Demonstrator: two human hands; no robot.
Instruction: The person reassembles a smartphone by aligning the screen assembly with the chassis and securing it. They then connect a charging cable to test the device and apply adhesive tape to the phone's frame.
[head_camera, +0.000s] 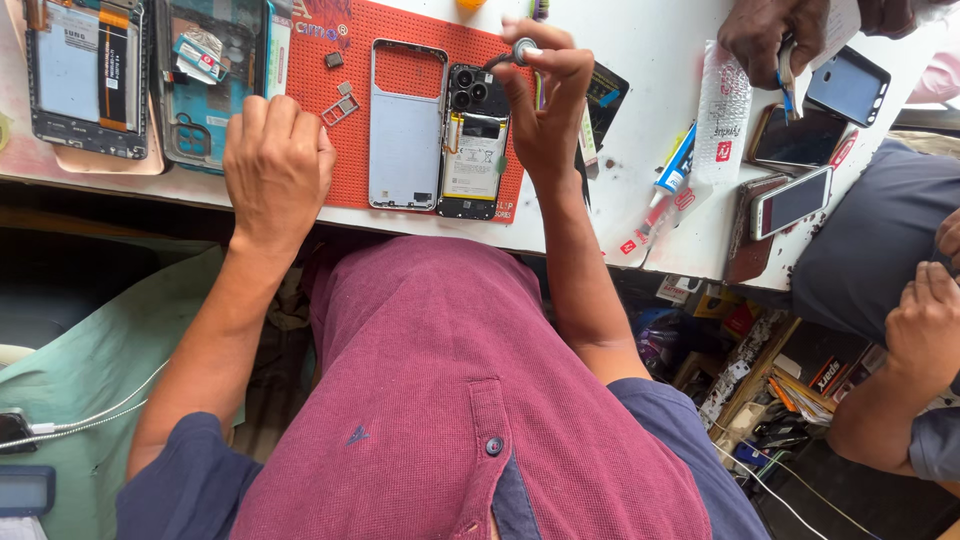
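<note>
Opened phone (474, 140), back cover (405, 125) off beside it, camera cluster and battery exposed, flat on red mat (420, 30) on surface (650, 40); right hand (545, 100) pinching screwdriver (522, 50) above; left hand (277, 165) fisted, empty, on mat edge.

Opened phone (474, 140) lies flat on the red mat (420, 30), back removed, internals facing up: black camera cluster with three lenses at the far end, white-labelled battery filling the middle, dark board strip at the near end. Its pale blue-grey back cover (405, 125) lies flat just beside it on the left, camera cut-out at the far end. A small round-capped screwdriver (523, 50), metal-topped, is held upright above the phone's camera end.
</note>
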